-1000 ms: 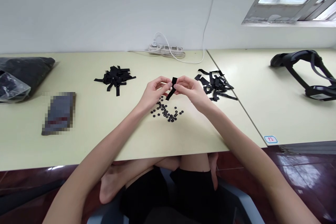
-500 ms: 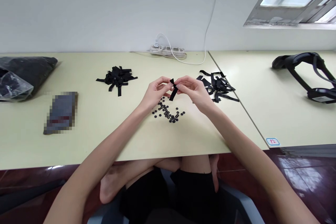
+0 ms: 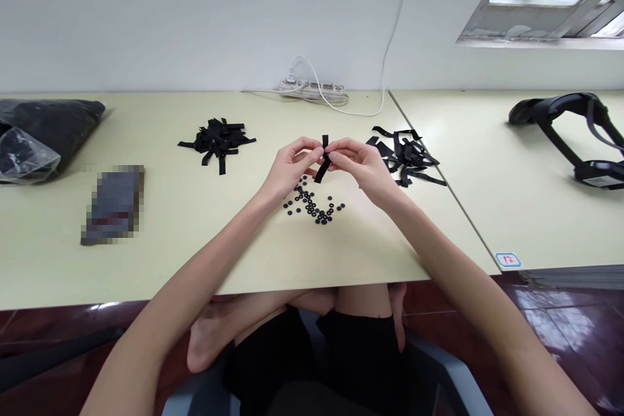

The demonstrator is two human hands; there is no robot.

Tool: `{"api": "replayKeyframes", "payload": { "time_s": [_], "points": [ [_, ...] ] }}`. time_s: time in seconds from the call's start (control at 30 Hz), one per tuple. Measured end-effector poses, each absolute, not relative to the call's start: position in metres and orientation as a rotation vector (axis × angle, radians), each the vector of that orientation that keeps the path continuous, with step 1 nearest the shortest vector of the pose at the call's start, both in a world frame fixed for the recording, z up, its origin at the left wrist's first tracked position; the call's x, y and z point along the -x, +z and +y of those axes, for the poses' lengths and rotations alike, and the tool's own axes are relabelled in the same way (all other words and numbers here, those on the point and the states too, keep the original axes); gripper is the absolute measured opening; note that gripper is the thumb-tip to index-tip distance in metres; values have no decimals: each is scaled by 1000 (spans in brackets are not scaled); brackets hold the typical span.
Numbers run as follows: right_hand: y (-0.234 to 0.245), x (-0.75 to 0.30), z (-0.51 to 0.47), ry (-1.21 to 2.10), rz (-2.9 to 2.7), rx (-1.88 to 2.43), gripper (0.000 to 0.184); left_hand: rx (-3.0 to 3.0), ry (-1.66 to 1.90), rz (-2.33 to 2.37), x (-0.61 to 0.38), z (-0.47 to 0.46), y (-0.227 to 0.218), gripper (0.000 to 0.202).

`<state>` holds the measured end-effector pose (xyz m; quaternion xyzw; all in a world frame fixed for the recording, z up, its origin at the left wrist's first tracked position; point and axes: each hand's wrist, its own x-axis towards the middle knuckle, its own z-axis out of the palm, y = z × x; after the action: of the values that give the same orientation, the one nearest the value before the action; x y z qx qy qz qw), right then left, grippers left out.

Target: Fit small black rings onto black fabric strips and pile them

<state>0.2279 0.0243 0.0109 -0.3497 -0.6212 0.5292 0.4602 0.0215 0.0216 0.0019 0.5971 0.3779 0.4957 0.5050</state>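
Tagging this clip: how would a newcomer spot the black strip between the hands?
On the pale table, nearer than the white power strip by the wall, the left hand and right hand nearly meet close to the scattered black discs. The black strip is pinched between them, ends showing above and below. Unlike its lookalikes in the left pile and right pile, it is hand-held.

A sticker (image 3: 508,260) on the table (image 3: 541,214) reads 12.

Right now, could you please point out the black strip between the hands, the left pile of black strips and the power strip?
Black strip (image 3: 322,171): head view, on its lower part.
Left pile (image 3: 219,139): head view, on its middle.
Power strip (image 3: 311,90): head view, on its middle.
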Motion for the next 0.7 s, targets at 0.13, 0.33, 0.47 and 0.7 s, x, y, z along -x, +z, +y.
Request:
{"api": "replayKeyframes", "payload": {
  "time_s": [0.13,0.33,0.47,0.7],
  "points": [
    [10,-229,24,1366,-1482,871,35,-1445,1203,890,-22,21,3,30],
    [5,-229,28,1350,-1510,861,44,-1513,1237,863,-22,23,1,32],
    [4,-226,27,1098,-1540,841,36,-1647,1315,834,-22,23,1,31],
    [8,-227,15,418,-1762,802,12,-1994,1538,906,-23,18,3,17]
  ]
}}
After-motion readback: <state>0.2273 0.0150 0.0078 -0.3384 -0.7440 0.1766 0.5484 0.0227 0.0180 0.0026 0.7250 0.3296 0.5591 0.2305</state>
